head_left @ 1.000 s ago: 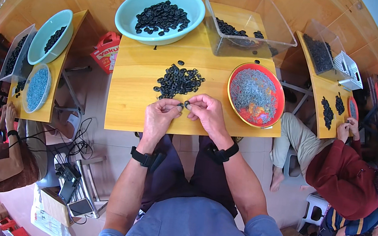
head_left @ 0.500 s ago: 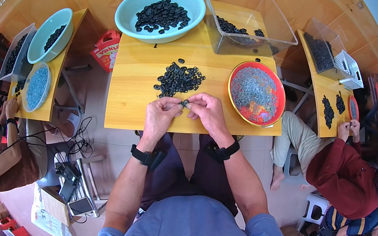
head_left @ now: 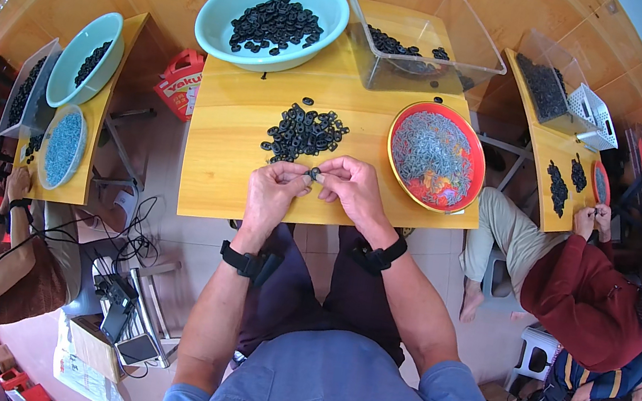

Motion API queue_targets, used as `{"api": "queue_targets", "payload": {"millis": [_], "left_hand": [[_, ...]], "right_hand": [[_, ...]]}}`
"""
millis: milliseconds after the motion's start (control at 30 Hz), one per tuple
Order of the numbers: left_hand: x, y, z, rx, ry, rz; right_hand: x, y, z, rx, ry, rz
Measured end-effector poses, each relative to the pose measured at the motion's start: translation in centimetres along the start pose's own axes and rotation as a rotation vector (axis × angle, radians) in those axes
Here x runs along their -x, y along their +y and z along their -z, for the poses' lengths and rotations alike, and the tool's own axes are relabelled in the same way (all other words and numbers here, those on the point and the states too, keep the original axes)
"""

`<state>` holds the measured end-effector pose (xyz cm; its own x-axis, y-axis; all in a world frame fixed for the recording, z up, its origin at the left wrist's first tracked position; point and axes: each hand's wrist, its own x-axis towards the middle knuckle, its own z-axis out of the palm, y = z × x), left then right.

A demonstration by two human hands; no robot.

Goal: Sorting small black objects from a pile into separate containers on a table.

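Between the fingertips of my left hand [head_left: 274,191] and my right hand [head_left: 353,191] is a small black oval ring-like part [head_left: 313,173]. Both hands pinch it over the front part of the wooden table [head_left: 224,177]. Whether a second small piece is held with it, I cannot tell. Just beyond my fingers lies a loose pile of similar black parts [head_left: 304,132], with one lying apart at its far edge. To the right of my right hand stands a red, yellow-rimmed bowl [head_left: 443,200] of small grey pieces [head_left: 431,144].
At the back left of the table is a light green basin [head_left: 215,20] of black parts; a clear plastic bin [head_left: 407,80] holds more at the back right. A person in dark red [head_left: 594,307] works at the right table, another in brown [head_left: 15,274] at the left. Cables [head_left: 131,242] hang lower left.
My hands stay in nearly the same place, pinching the black part. Its angle between my fingertips looks slightly different.
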<state>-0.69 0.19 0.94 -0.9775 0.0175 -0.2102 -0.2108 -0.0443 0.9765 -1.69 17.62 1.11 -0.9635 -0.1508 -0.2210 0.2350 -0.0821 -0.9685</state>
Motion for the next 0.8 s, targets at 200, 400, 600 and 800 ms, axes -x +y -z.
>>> {"api": "queue_targets", "payload": {"millis": [200,400,600,800], "left_hand": [[-0.20,0.21,0.06,0.043,-0.028,0.022],[-0.12,0.23,0.04,0.039,-0.044,0.027],[-0.19,0.32,0.13,0.027,-0.073,0.032],[-0.42,0.03,0.10,-0.002,-0.080,0.039]], "right_hand": [[-0.10,0.12,0.13,-0.023,-0.012,0.003],[0.09,-0.09,0.26,-0.020,-0.021,0.006],[0.23,-0.15,0.34,-0.022,-0.029,0.015],[0.12,0.20,0.57,0.005,-0.044,0.053]]}}
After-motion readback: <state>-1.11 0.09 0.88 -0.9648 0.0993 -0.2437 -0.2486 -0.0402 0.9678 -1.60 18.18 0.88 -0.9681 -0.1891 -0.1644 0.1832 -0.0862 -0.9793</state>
